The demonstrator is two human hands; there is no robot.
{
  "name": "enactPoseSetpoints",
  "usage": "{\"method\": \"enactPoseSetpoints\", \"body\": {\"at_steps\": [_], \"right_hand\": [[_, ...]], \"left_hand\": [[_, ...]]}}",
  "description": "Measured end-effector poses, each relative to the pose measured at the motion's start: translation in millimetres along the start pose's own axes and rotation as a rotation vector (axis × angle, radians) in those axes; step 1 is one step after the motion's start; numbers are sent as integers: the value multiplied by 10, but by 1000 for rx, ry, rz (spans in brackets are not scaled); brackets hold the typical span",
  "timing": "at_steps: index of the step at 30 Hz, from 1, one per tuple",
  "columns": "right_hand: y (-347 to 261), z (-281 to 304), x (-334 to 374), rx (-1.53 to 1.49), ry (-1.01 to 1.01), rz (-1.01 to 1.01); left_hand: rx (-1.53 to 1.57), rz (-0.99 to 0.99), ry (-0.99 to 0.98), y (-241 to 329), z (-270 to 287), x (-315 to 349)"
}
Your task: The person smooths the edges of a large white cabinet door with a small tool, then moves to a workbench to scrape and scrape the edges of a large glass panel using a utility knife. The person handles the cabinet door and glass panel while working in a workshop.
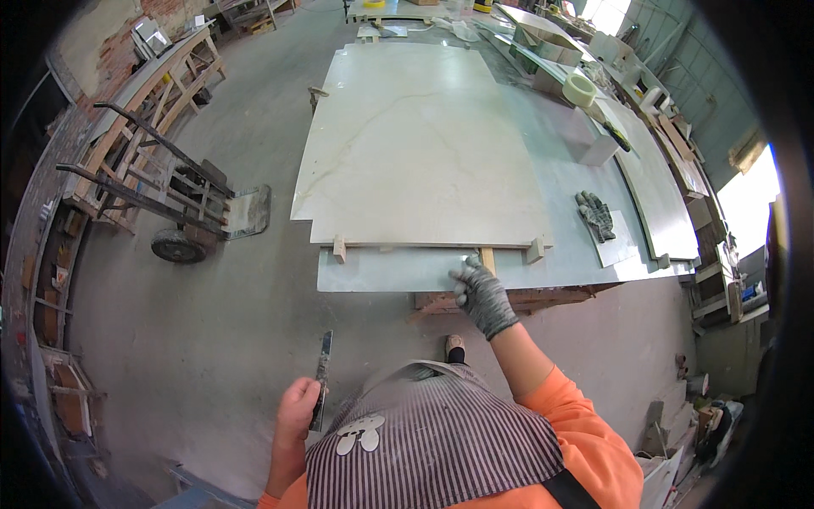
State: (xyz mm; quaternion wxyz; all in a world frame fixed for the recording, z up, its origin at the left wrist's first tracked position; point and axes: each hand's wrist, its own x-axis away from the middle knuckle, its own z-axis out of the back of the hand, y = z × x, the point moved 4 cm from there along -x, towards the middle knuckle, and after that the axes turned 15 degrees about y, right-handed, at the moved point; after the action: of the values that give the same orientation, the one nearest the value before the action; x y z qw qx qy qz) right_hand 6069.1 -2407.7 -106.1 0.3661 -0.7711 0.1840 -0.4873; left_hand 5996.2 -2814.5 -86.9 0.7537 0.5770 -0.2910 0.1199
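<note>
My left hand, bare, is closed around a dark, narrow, flat-bladed tool that points up and away beside my apron, off the table. My right hand wears a grey glove and is over the table's near edge with its fingers curled; whether something small is between them is hidden. Just beyond its fingertips, a wooden strip sticks out from under a large pale slab with faint veins. Small blocks sit at the slab's near edge, another block to the right.
The slab rests above a grey-blue tabletop. To the right lie another glove, a roll of pale tape and a long narrow slab. A hand truck stands on the floor at left, near a wooden bench.
</note>
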Motion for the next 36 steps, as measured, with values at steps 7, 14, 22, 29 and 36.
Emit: {"method": "enactPoseSetpoints", "body": {"at_steps": [7,14,22,29,36], "right_hand": [[0,-333,-219,-640,-225,-244],[395,-983,-54,-541,-325,-311],[389,-1224,90,-373,-350,-333],[278,-943,215,-183,-343,-231],[48,-516,413,659,-278,313]], "left_hand": [[1,-58,-7,-54,19,48],[-159,-91,64,-53,186,179],[-142,-49,95,-208,232,232],[-251,-87,98,-97,196,283],[-172,-89,36,-50,44,231]]}}
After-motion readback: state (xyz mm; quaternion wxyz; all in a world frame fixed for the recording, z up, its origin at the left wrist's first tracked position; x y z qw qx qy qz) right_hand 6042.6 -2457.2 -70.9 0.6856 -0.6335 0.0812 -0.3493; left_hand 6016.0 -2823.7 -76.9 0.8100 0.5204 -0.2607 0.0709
